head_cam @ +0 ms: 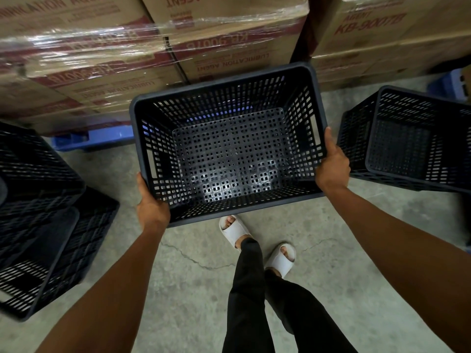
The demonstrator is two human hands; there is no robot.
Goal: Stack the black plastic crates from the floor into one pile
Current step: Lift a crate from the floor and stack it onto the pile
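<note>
I hold an empty black perforated plastic crate (226, 149) in the air in front of me, its opening facing up. My left hand (152, 205) grips the rim at its near-left corner. On the right rim sits my right hand (332, 163), closed over the edge. More black crates (48, 215) lie at the left, one resting over another on the floor. Another pair of black crates (407, 138), one nested in the other and tilted, stands at the right.
Shrink-wrapped cardboard boxes (127, 54) on a blue pallet (102, 138) form a wall just behind the held crate. More boxes (387, 36) stand at the back right. My feet in white slippers (254, 240) stand on cracked concrete floor (193, 289).
</note>
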